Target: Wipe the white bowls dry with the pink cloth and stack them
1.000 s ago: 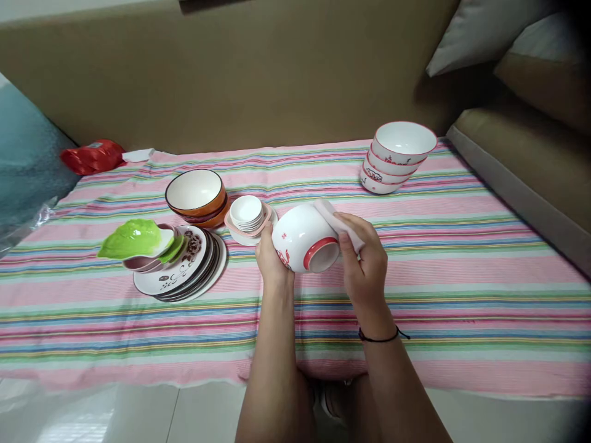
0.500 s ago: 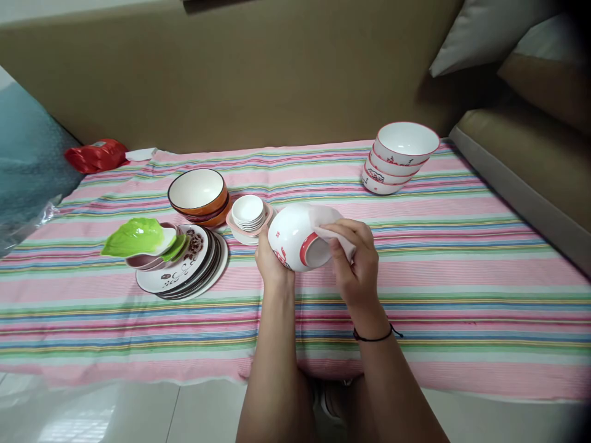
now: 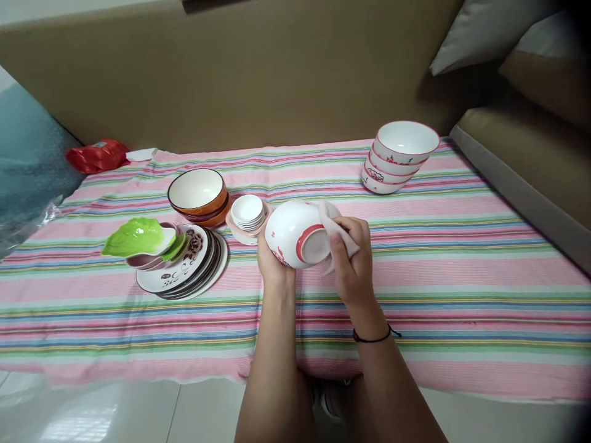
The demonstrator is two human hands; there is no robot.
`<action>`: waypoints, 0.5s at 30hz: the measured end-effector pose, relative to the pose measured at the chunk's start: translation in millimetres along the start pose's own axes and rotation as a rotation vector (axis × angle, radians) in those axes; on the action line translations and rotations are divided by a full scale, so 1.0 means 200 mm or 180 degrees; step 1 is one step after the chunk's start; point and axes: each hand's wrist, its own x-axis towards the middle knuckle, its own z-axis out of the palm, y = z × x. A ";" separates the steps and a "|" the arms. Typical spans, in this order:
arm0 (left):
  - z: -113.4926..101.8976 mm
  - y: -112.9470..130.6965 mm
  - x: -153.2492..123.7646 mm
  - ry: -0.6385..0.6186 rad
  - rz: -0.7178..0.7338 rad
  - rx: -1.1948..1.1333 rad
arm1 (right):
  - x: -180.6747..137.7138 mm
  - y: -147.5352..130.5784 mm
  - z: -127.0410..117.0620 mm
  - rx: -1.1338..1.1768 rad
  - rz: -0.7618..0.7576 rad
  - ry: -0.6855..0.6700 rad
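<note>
A white bowl (image 3: 292, 229) with a red foot ring and red flower print is held up in front of me, tilted with its base toward me. My left hand (image 3: 273, 261) grips its left side from below. In my right hand (image 3: 354, 255) is a pale tissue (image 3: 344, 237), pressed against the bowl's outer right side next to the foot. Behind the bowl, on the left, small white dishes (image 3: 248, 211) are stacked on a pink dish. The bowl's inside faces away and is hidden.
A leaning stack of red-rimmed white bowls (image 3: 401, 157) stands back right. On the left are orange bowls (image 3: 198, 194), stacked plates (image 3: 178, 274) and a green leaf-shaped dish (image 3: 136, 237). A red bundle (image 3: 98, 156) lies back left. Striped cloth (image 3: 462, 320) covers the seat.
My right hand has shifted slightly with the tissue, which now spreads along the bowl's right edge and shows below it. The bowl has moved a little left. The stacks have stayed put.
</note>
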 end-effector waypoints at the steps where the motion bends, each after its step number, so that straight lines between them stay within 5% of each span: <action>1: 0.00 0.00 0.00 0.0021 0.0077 0.0019 | 0.00 0.00 0.01 0.0076 0.0084 0.0072; 6: -0.03 0.00 0.01 0.0353 0.0365 0.0273 | -0.01 -0.01 0.00 0.0223 0.0058 0.0005; 15: -0.02 -0.01 0.00 0.0427 0.0099 0.0312 | 0.01 -0.04 -0.05 -0.0113 -0.0508 -0.0548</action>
